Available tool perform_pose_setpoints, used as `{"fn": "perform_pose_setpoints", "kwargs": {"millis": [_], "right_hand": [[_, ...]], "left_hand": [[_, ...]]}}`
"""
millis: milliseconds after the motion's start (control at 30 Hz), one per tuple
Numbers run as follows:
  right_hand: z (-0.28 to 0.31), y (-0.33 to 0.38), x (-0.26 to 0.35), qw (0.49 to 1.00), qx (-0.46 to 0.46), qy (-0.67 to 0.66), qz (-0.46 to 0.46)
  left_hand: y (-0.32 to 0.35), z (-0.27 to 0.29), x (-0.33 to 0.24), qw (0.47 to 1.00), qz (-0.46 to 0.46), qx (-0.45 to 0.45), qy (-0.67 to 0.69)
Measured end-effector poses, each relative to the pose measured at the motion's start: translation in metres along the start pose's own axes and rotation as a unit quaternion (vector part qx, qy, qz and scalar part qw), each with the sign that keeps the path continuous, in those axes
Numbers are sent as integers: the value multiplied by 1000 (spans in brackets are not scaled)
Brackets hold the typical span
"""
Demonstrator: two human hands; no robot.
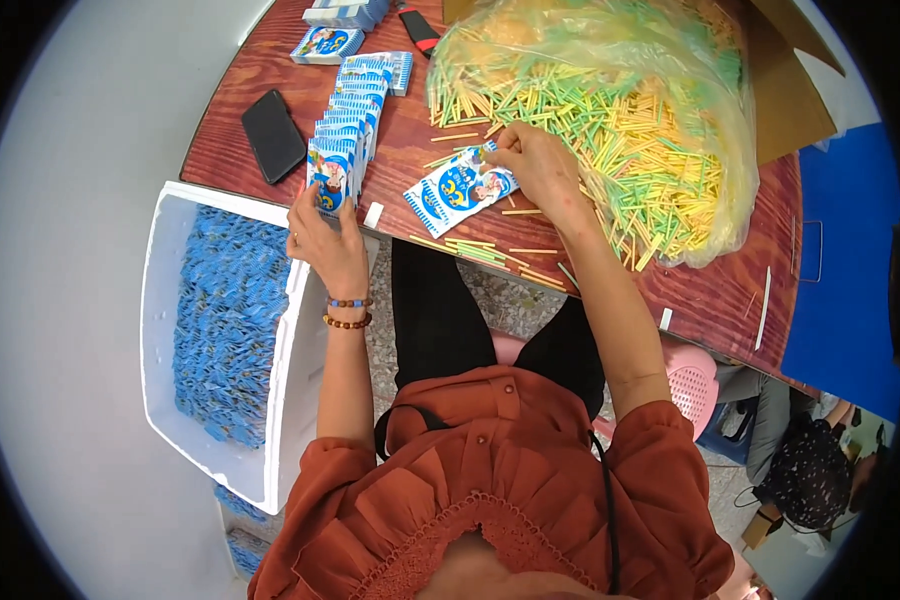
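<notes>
A row of overlapping blue and white packets [352,115] runs away from the table edge. At its near end, my left hand [322,238] has fingers and thumb closed on the edges of the front packet [332,172]. To the right, a single blue and white packet [457,190] lies slanted near the table's front edge. My right hand [542,170] pinches at its upper right corner; its fingertips partly hide what is between them. Beyond that hand, a large clear plastic bag [735,190] holds a heap of thin yellow, green and orange sticks [660,150].
Loose sticks [480,250] lie along the table edge. A black phone-like slab [274,137] is left of the row; a red and black tool [419,31] lies farther back. A white foam box [280,400] of blue packets stands at left; a cardboard box [790,100] is behind the bag.
</notes>
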State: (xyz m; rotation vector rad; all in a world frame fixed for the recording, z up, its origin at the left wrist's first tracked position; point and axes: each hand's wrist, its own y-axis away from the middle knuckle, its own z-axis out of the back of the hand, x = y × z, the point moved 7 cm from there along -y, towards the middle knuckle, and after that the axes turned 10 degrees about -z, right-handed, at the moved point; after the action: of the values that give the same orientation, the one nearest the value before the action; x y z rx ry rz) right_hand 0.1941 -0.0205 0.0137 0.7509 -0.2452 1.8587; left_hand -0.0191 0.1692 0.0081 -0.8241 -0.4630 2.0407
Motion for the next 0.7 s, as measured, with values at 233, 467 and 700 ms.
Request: {"fn": "perform_pose_setpoints", "kwargs": {"millis": [233,467,700], "right_hand": [[25,8,-7,926,78,-353,110],[21,34,-11,875,94,-463,106],[9,16,-7,972,22,-213,93]], "left_hand": [[-2,-5,-73,932,23,-11,362],[6,-68,-113,759,189,80,617],[-8,-57,-93,950,9,72,305]]}}
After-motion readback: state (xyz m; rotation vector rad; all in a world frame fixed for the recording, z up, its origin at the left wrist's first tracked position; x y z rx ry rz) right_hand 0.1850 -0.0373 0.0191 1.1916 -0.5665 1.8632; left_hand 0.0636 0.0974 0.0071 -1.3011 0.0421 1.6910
